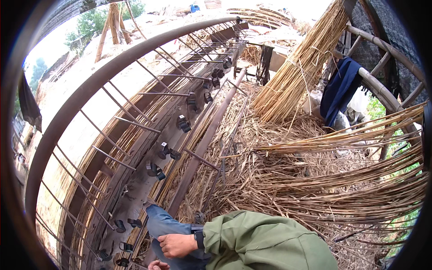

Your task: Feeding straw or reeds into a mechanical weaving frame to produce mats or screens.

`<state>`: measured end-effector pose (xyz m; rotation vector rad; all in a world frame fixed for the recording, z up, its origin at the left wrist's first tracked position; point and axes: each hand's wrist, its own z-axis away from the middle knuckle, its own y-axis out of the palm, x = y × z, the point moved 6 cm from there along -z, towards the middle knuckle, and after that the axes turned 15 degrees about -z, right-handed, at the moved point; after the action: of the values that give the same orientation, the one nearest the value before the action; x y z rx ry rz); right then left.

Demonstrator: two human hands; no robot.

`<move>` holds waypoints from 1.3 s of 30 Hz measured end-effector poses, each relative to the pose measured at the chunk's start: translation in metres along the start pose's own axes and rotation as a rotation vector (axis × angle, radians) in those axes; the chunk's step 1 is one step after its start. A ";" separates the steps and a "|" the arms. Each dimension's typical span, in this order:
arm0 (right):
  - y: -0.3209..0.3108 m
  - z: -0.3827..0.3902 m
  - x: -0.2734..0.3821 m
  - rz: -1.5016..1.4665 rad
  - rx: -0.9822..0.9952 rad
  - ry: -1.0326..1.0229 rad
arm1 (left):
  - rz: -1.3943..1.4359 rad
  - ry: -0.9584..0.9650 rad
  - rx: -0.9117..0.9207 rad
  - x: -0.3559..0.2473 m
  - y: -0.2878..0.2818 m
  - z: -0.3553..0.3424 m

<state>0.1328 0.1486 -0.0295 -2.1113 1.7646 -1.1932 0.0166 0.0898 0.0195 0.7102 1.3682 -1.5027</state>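
My right hand (pixel 178 245) reaches out of a green sleeve (pixel 270 238), with a dark band at the wrist. Its fingers curl in over my blue-jeaned leg (pixel 164 220), and whatever may be inside them is hidden. Just below, at the lower edge, only part of my left hand (pixel 158 265) shows, its fingers mostly cut off. To the left of both hands runs a long loom-like frame with a thick curved rusty pipe (pixel 90 85) and thin metal rods. Along its beam sit several black weights (pixel 155 171) in pairs.
Dry reeds (pixel 238 180) litter the ground ahead. A thick reed bundle (pixel 301 67) leans at the back right, near a dark blue cloth (pixel 340 90) on a bamboo frame (pixel 382 90). Long reed stalks (pixel 351 180) stretch in from the right. A rusty bar (pixel 209 139) lies beside the loom.
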 end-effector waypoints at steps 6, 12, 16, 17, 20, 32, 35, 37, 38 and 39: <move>-0.023 0.004 0.015 0.023 -0.067 -0.026 | -0.062 0.062 0.013 -0.010 -0.005 0.005; -0.028 0.007 0.040 0.017 -0.081 -0.039 | -0.033 0.078 0.057 -0.016 -0.002 0.012; -0.050 0.038 0.059 -0.053 -0.086 0.033 | -0.003 0.072 0.114 -0.006 0.004 -0.001; -0.057 0.048 0.066 -0.040 -0.098 0.058 | -0.120 0.139 0.107 0.007 -0.004 -0.009; -0.082 0.093 0.073 0.019 -0.178 0.319 | -0.242 0.006 -0.004 0.009 -0.015 -0.012; -0.016 0.517 0.097 -0.821 -2.756 1.259 | -0.258 0.099 0.103 -0.014 0.031 -0.030; 0.029 0.579 0.114 -0.710 -3.313 0.957 | -0.385 0.118 0.123 -0.022 0.039 -0.032; 0.030 0.591 0.107 -0.494 -3.415 0.551 | -0.205 0.064 0.189 -0.007 0.040 -0.048; 0.012 0.569 0.104 -0.441 -3.343 0.512 | -0.144 0.078 0.197 -0.005 0.040 -0.054; -0.019 0.518 0.102 -0.317 -3.187 0.819 | -0.077 0.097 0.163 -0.001 0.026 -0.057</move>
<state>0.4793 -0.1256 -0.3199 -0.0647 -0.5947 -0.8726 0.0312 0.1465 -0.0020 0.8499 1.3694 -1.6739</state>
